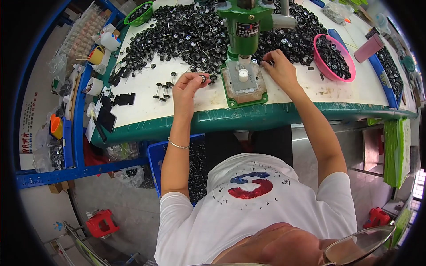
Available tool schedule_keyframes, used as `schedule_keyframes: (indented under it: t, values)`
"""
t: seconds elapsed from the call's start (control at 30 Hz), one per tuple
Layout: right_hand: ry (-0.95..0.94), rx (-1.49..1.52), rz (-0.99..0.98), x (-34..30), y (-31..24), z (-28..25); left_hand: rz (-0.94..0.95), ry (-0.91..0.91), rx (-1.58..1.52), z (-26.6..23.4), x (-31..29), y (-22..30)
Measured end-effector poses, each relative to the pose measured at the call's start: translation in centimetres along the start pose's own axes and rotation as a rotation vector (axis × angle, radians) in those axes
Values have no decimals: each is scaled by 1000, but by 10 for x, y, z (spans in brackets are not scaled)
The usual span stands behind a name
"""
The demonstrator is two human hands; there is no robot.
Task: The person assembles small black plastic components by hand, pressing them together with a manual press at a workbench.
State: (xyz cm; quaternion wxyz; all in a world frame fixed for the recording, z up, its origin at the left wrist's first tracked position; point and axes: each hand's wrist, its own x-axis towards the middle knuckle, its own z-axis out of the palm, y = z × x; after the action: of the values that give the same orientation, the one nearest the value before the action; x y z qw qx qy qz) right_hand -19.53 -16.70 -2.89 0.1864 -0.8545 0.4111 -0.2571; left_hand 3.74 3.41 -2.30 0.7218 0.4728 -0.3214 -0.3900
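Just left of the press base, my left hand (pixel 185 91) pinches a small black toy wheel (pixel 203 79) between thumb and fingertips. On the other side of the base, the fingers of my right hand (pixel 282 71) are curled together at the edge of the wheel pile; a dark bit shows at their tips, too hidden to name. Between both hands stands a green hand press (pixel 245 37). Under its ram, a white round holder (pixel 243 75) sits on the metal plate. Left of my left hand lie several wheel pairs on axles (pixel 166 91).
Black wheels and axles (pixel 191 37) are heaped behind the press. A pink basket (pixel 314 55) of wheels stands at right, near a pink cup (pixel 369 48). A green basket (pixel 150 9) is far left. A phone (pixel 106 119) lies by the padded green edge (pixel 213 120); below is a blue bin (pixel 155 164).
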Motion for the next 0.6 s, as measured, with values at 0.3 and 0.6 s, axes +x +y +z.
schedule_keyframes:
  t: [0.3,0.6]
  values:
    - [42,505,-356,-22,-47,-17,-131,67,-2,27,-3,-3]
    - [74,391,-426,-36,-57,-5,-48,33,98,61,3,-8]
